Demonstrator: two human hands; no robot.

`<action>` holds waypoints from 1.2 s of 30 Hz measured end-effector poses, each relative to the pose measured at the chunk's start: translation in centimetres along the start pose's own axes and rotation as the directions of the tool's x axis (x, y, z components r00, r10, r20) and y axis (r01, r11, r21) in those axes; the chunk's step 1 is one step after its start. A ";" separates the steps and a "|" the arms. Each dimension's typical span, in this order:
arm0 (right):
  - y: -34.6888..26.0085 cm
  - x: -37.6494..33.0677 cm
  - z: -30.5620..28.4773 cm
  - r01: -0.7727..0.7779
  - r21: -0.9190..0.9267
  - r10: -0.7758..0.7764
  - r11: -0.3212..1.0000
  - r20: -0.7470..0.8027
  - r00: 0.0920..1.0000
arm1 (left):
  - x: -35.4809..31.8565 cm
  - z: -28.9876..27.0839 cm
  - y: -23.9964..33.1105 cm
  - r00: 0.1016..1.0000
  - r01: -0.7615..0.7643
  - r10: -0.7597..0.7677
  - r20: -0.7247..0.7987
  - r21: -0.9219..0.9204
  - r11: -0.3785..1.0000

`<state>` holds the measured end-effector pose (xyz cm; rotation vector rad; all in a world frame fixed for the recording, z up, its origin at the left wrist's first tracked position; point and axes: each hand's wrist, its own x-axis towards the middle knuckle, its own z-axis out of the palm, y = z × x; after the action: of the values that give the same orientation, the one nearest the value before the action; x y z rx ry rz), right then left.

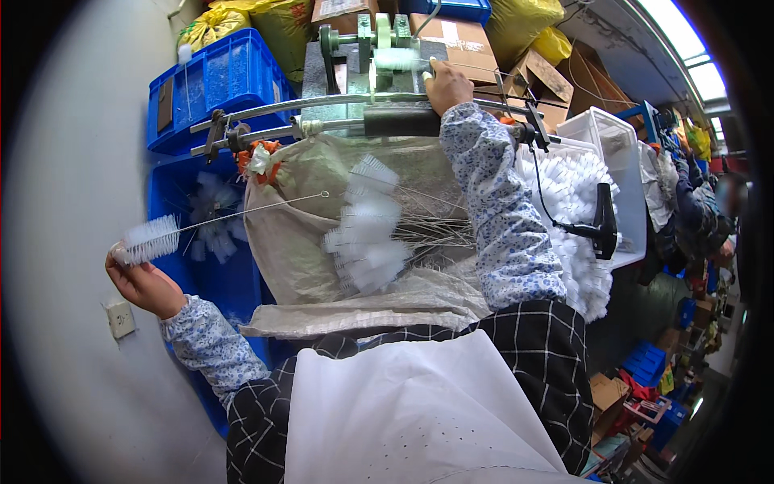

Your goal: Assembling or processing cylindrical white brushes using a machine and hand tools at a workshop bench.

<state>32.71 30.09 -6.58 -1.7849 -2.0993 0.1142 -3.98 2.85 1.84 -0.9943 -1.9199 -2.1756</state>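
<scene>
My left hand [141, 282] is raised at the left and grips the tip of a white bottle brush [153, 239], whose thin wire stem runs right to a small loop. My right hand [446, 83] reaches far forward and holds a white brush piece [397, 58] at a green metal machine [367, 36] on the stand. Between my arms, an open woven sack [314, 242] holds several finished white brushes [367, 234] with wire stems.
Blue plastic crates [218, 81] stand at the left, one holding more brushes. A clear bin [613, 145] heaped with white brushes sits at the right, with a black handle tool [601, 226] on a cable. Cardboard boxes and yellow sacks are stacked behind. Another person sits far right.
</scene>
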 end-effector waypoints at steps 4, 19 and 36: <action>-3.5 0.0 0.7 -0.020 0.015 0.019 1.000 0.028 0.999 | -0.5 1.0 0.5 1.000 0.013 -0.013 0.000 -0.036 0.999; 0.9 0.3 -0.4 0.029 0.015 -0.030 0.999 0.065 0.997 | -0.2 1.6 0.9 0.998 0.016 -0.013 0.055 -0.054 0.998; 11.6 3.9 -2.2 0.274 -0.132 -0.266 0.953 0.069 0.961 | -5.2 9.4 1.6 0.912 0.325 -0.200 0.358 -0.335 0.884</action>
<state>43.83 35.61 -7.17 -1.5623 -2.4189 -0.0648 4.73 9.20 0.60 -1.2704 -1.8785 -2.7899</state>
